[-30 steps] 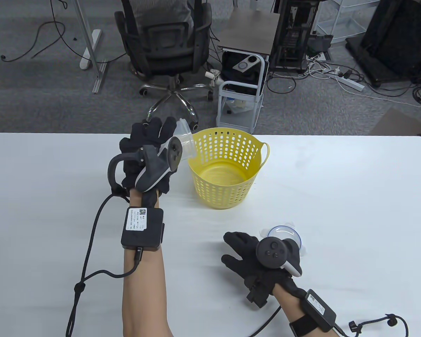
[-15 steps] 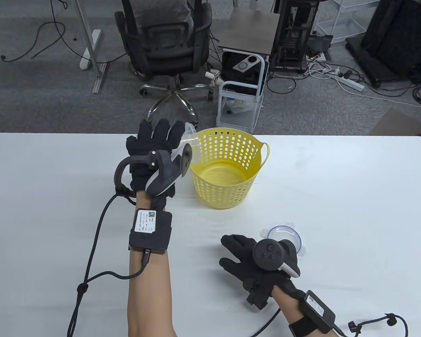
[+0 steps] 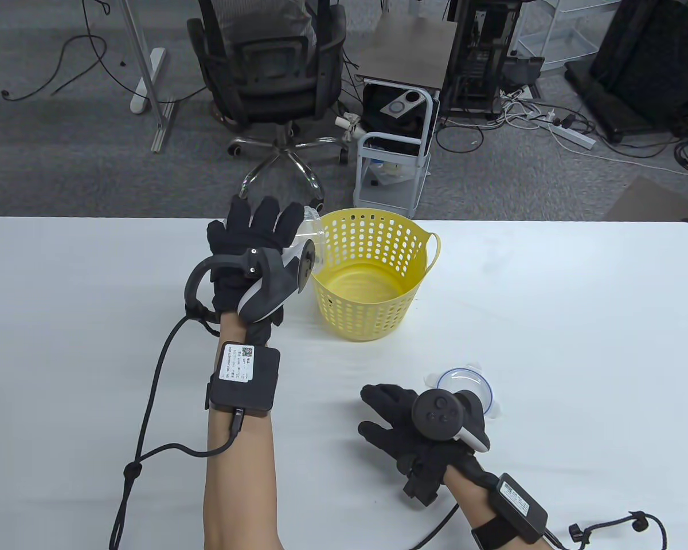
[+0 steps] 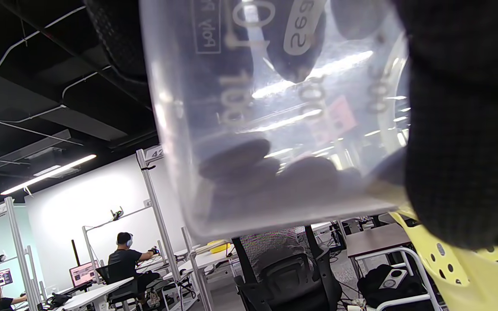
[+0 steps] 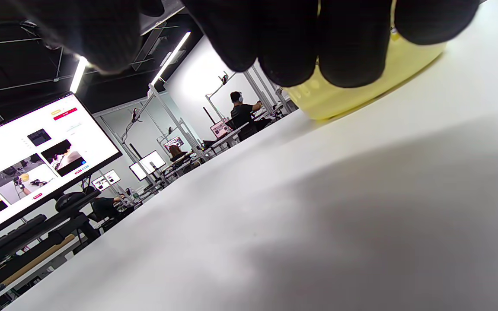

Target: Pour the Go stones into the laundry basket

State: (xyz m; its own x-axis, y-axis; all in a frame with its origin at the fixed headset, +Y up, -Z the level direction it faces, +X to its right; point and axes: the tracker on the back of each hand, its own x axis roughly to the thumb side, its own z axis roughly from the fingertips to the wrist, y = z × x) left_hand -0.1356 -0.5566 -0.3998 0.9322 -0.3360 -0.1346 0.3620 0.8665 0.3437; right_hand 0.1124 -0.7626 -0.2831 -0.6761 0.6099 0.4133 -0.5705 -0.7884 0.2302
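Note:
A yellow perforated laundry basket (image 3: 372, 275) stands upright on the white table (image 3: 550, 321); its inside shows no stones. My left hand (image 3: 252, 252) grips a clear measuring cup (image 3: 312, 229), tilted with its mouth over the basket's left rim. In the left wrist view the cup (image 4: 275, 116) holds several dark Go stones (image 4: 253, 166) lying against its lower wall, with the basket rim (image 4: 469, 268) below right. My right hand (image 3: 413, 424) rests on the table, holding nothing, fingers spread, next to a clear lid (image 3: 464, 387).
The clear round lid lies on the table front right of the basket. Beyond the table's far edge stand an office chair (image 3: 275, 74) and a small white cart (image 3: 395, 154). Cables hang from both wrists.
My left hand has moved the cup a little right toward the basket rim and tipped it further, then held nearly still. My right hand shifted slightly left.

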